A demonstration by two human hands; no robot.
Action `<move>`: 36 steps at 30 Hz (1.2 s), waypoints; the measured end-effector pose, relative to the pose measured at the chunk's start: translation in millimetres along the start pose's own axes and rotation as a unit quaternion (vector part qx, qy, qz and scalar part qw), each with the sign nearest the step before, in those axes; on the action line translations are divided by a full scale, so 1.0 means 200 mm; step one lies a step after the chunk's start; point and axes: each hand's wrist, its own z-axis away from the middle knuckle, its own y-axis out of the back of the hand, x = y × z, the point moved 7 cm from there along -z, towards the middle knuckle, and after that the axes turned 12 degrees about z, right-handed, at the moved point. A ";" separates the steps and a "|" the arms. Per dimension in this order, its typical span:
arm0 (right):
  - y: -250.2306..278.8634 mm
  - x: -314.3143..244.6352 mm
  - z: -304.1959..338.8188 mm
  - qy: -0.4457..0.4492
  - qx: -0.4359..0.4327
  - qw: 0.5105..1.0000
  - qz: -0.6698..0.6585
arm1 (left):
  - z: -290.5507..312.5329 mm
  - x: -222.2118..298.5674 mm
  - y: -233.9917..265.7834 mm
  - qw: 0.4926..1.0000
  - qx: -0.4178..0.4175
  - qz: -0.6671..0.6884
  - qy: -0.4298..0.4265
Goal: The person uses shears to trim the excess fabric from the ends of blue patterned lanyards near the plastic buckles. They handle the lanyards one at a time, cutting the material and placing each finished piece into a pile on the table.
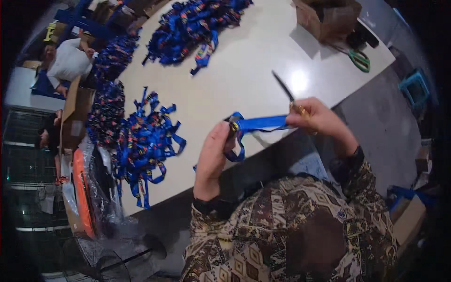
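While our left hand [213,148] is closed on one end of a blue strap [263,123], thumb pressed on the bunched part, our right hand [322,117] grips the other end at 3 o'clock. The strap runs nearly straight between the two hands, over the near edge of the white table [225,84], and a loop of it hangs beside our left fingers. Our right hand also holds scissors [283,86] by their gold handles — the dark blades point to 11 o'clock, away from the strap; we cannot tell whether they are fully closed.

From the strap, we see a loose pile [148,141] of similar blue pieces at 9 o'clock and a bigger mound [181,40] at 11. A long heap [108,94] lies beyond the loose pile, along the table's left side. An open box [322,23] sits at 1 o'clock, with green-handled shears [360,61] near it at 2. At 8 o'clock we have an orange bundle [82,192] beside clear plastic — and at 10, a co-worker [70,61] in white.
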 end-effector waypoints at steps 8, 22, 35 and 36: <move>0.51 0.20 0.17 0.000 0.215 0.970 0.115 | -0.03 -0.06 0.00 0.997 -0.009 0.073 0.007; -0.24 0.11 0.16 0.033 -0.190 0.981 -0.028 | -0.08 -0.09 -0.09 0.994 -0.001 0.111 -0.001; -0.34 0.16 0.14 0.027 -0.242 0.959 -0.145 | -0.09 -0.08 -0.11 0.994 0.002 0.108 -0.016; -0.35 0.16 0.15 0.025 -0.240 0.958 -0.155 | -0.09 -0.09 -0.11 0.994 0.000 0.109 -0.013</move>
